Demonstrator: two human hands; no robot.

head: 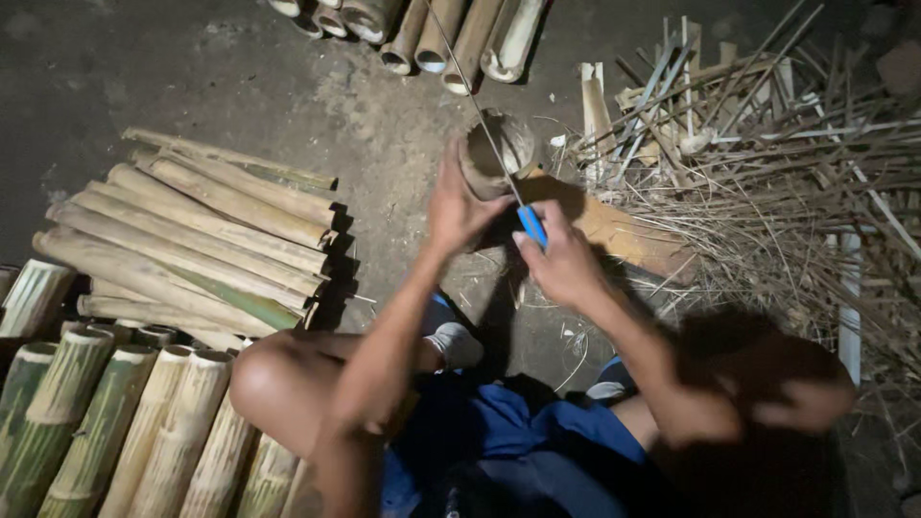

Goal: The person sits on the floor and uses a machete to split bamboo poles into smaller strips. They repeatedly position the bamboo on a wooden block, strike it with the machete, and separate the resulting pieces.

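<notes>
My left hand (453, 206) is gripping a round bamboo tube (494, 153), half hidden, while my right hand (561, 261) is squeezing a blue-handled knife (531, 224).

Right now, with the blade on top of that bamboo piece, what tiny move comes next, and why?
Probably press the knife straight down into the rim of the bamboo piece. The right hand grips the blue handle, the thin blade lies across the open top, and the left hand steadies the piece upright on the floor.

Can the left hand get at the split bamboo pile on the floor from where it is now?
Probably yes: the left hand grips the upright bamboo tube, and only bare floor separates it from the split bamboo pile.
</notes>
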